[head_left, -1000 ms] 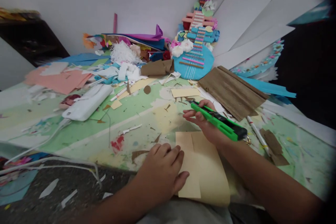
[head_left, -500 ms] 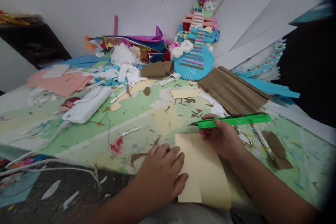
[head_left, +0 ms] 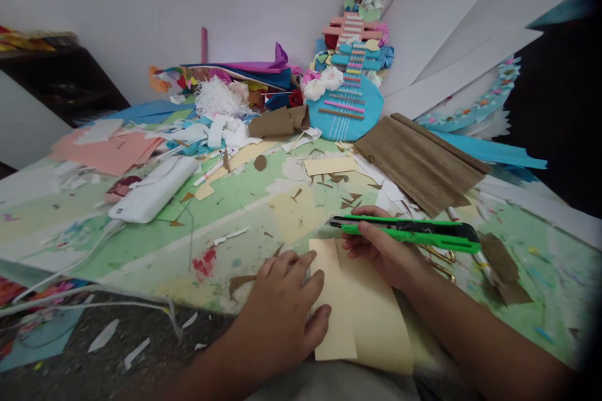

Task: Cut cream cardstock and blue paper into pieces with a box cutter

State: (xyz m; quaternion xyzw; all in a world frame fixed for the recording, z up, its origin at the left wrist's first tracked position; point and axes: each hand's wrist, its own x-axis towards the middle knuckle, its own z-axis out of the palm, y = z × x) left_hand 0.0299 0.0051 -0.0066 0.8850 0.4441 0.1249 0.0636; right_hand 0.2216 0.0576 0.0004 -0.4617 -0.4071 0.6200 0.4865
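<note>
1 re-angled cutter point(head_left: 408, 231), prob. 2 sheets point(head_left: 365, 319)

Smooth plastic is seen on the utility knife point(head_left: 433, 239), smooth matt paper in the cream sheet point(head_left: 376, 326), creased matt paper in the brown sheet point(head_left: 418, 163), glossy metal in the gold-coloured loops point(head_left: 452, 257).

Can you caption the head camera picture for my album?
Green cutter in the right grip, left grip on cream paper, at a scrap-strewn table.
</note>
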